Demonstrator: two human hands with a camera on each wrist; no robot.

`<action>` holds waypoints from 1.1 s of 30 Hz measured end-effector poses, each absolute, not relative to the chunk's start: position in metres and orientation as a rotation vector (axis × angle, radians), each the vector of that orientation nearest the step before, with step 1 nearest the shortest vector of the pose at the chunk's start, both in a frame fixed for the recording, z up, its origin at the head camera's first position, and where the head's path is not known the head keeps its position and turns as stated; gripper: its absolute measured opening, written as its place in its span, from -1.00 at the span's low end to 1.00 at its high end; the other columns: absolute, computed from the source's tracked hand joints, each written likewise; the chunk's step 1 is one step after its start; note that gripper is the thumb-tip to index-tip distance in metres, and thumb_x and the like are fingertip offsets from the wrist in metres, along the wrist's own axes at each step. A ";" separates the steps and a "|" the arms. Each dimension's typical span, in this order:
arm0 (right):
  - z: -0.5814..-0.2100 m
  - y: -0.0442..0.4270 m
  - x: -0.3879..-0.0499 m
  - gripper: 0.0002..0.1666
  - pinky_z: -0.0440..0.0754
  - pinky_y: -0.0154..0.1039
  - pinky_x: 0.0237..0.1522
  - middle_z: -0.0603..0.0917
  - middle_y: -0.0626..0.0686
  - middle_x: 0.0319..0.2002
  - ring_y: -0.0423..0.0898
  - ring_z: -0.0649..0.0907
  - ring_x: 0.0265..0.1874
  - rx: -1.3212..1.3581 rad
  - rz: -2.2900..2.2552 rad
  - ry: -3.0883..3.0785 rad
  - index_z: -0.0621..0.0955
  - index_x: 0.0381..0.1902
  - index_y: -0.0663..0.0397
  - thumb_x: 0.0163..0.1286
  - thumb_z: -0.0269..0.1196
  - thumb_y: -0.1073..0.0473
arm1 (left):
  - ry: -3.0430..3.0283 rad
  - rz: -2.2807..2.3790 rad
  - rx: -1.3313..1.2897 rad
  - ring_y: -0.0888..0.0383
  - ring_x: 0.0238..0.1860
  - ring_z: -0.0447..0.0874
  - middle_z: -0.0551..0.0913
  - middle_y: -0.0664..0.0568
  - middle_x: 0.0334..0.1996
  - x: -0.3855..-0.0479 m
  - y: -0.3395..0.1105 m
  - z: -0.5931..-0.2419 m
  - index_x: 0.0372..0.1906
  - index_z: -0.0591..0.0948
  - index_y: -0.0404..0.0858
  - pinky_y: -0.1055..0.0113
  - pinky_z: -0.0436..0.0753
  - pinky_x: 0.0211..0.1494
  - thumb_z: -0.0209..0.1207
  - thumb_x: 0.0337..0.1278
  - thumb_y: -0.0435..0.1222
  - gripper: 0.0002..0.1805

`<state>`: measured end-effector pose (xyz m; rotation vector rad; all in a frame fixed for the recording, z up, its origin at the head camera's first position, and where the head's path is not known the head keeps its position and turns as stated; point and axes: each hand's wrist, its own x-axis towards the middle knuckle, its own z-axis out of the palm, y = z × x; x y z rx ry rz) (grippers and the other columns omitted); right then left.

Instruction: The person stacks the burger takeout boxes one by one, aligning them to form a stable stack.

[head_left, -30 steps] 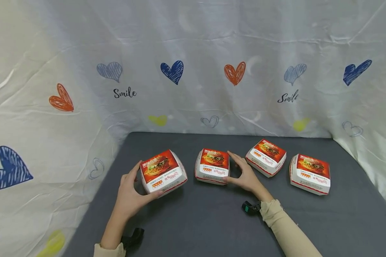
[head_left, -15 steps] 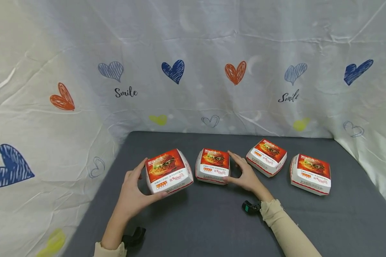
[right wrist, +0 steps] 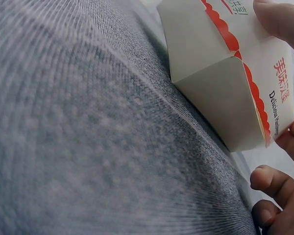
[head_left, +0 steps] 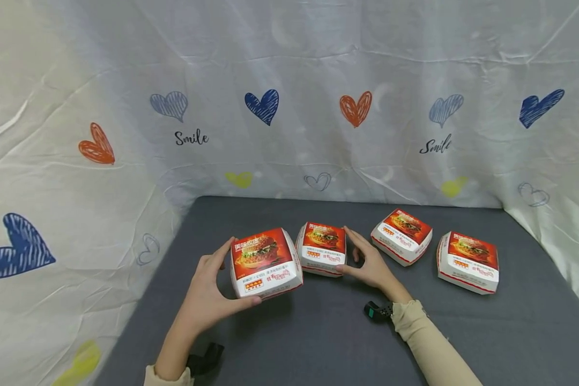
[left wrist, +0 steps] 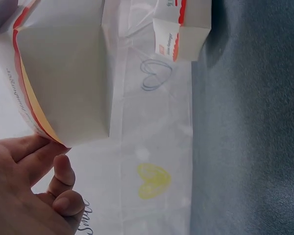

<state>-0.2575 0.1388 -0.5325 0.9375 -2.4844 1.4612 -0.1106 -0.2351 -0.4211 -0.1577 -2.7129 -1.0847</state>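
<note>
My left hand [head_left: 203, 300] grips a white and red burger box [head_left: 265, 265] by its left side, thumb at the near edge and fingers at the far edge. The left wrist view shows the pale underside of this burger box [left wrist: 63, 83], held up off the table. Just to its right, another burger box [head_left: 320, 249] sits on the table. My right hand [head_left: 373, 268] holds that one between thumb and fingers at its right side. In the right wrist view, fingers [right wrist: 277, 183] touch its printed flank, and its base lies on the cloth.
Two more burger boxes stand to the right: one turned at an angle [head_left: 402, 236] behind the right hand, the other [head_left: 468, 262] farther right. They rest on a dark grey table [head_left: 338, 332]. A white curtain with printed hearts [head_left: 289, 69] hangs behind and along both sides.
My left hand has carried its burger box rightward, close to the box at my right hand, and tipped its top more toward the camera. My right hand has stayed in place.
</note>
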 end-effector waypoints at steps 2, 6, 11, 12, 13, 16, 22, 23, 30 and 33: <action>-0.532 0.139 -0.257 0.21 0.40 -0.23 -0.28 0.29 0.26 0.59 -0.18 0.40 -0.44 0.944 1.467 -2.484 0.22 0.68 0.17 0.33 0.49 -0.29 | -2.710 -1.088 -0.169 0.03 0.12 0.33 0.48 -0.10 0.22 -0.109 -0.234 -0.420 0.70 0.22 -0.05 0.00 0.57 -0.06 0.71 -0.31 0.13 0.37; -0.531 0.138 -0.256 0.25 0.40 -0.24 -0.30 0.28 0.26 0.60 -0.19 0.40 -0.45 0.952 1.459 -2.496 0.20 0.68 0.17 0.33 0.43 -0.39 | -2.703 -1.098 -0.182 0.09 0.09 0.32 0.52 -0.05 0.17 -0.107 -0.232 -0.418 0.69 0.23 -0.02 0.03 0.56 -0.09 0.71 -0.32 0.13 0.36; -0.530 0.137 -0.256 0.26 0.42 -0.24 -0.30 0.29 0.27 0.59 -0.20 0.41 -0.46 0.956 1.442 -2.494 0.21 0.68 0.19 0.33 0.41 -0.42 | -2.699 -1.091 -0.202 0.12 0.07 0.35 0.56 -0.01 0.14 -0.105 -0.229 -0.415 0.68 0.26 -0.03 0.01 0.60 -0.06 0.72 -0.34 0.13 0.36; -0.530 0.137 -0.257 0.26 0.42 -0.24 -0.29 0.29 0.27 0.59 -0.21 0.42 -0.45 0.954 1.439 -2.494 0.21 0.68 0.19 0.33 0.42 -0.42 | -2.702 -1.087 -0.206 0.12 0.07 0.37 0.56 -0.01 0.15 -0.104 -0.228 -0.415 0.68 0.26 -0.03 -0.01 0.61 -0.05 0.72 -0.34 0.14 0.36; -0.530 0.137 -0.257 0.26 0.42 -0.24 -0.30 0.29 0.27 0.59 -0.21 0.42 -0.46 0.951 1.436 -2.498 0.21 0.68 0.19 0.33 0.42 -0.41 | -2.705 -1.084 -0.209 0.11 0.08 0.38 0.56 -0.01 0.16 -0.103 -0.228 -0.414 0.67 0.26 -0.02 -0.02 0.64 -0.04 0.72 -0.34 0.15 0.36; -0.531 0.137 -0.257 0.25 0.43 -0.24 -0.30 0.29 0.27 0.59 -0.22 0.42 -0.46 0.950 1.435 -2.504 0.20 0.68 0.18 0.33 0.43 -0.40 | -2.716 -1.069 -0.223 0.11 0.08 0.39 0.57 0.02 0.14 -0.101 -0.226 -0.414 0.67 0.26 0.00 -0.01 0.66 -0.05 0.72 -0.37 0.17 0.37; -0.531 0.139 -0.258 0.25 0.42 -0.24 -0.32 0.25 0.28 0.61 -0.21 0.41 -0.47 0.949 1.442 -2.498 0.19 0.69 0.17 0.34 0.43 -0.40 | -2.714 -1.059 -0.283 0.18 0.06 0.35 0.54 0.09 0.04 -0.098 -0.222 -0.414 0.68 0.25 0.08 0.11 0.61 -0.09 0.75 -0.43 0.15 0.40; -0.531 0.139 -0.258 0.25 0.42 -0.24 -0.32 0.25 0.28 0.61 -0.21 0.41 -0.47 0.947 1.441 -2.500 0.19 0.69 0.16 0.34 0.42 -0.40 | -2.704 -1.061 -0.294 0.19 0.05 0.35 0.53 0.09 0.01 -0.098 -0.221 -0.414 0.68 0.26 0.08 0.13 0.60 -0.11 0.75 -0.43 0.14 0.40; -0.531 0.140 -0.258 0.24 0.42 -0.25 -0.31 0.25 0.27 0.62 -0.21 0.41 -0.46 0.940 1.428 -2.521 0.19 0.69 0.16 0.34 0.44 -0.36 | -2.675 -1.075 -0.375 0.22 0.01 0.33 0.47 0.13 -0.05 -0.094 -0.214 -0.413 0.67 0.28 0.06 0.20 0.54 -0.14 0.76 -0.43 0.12 0.38; -0.531 0.140 -0.257 0.25 0.42 -0.25 -0.31 0.25 0.27 0.61 -0.21 0.41 -0.47 0.933 1.437 -2.520 0.19 0.69 0.17 0.34 0.45 -0.36 | -2.664 -1.092 -0.413 0.20 0.03 0.34 0.48 0.13 -0.01 -0.095 -0.210 -0.413 0.67 0.28 0.03 0.19 0.57 -0.12 0.76 -0.41 0.11 0.37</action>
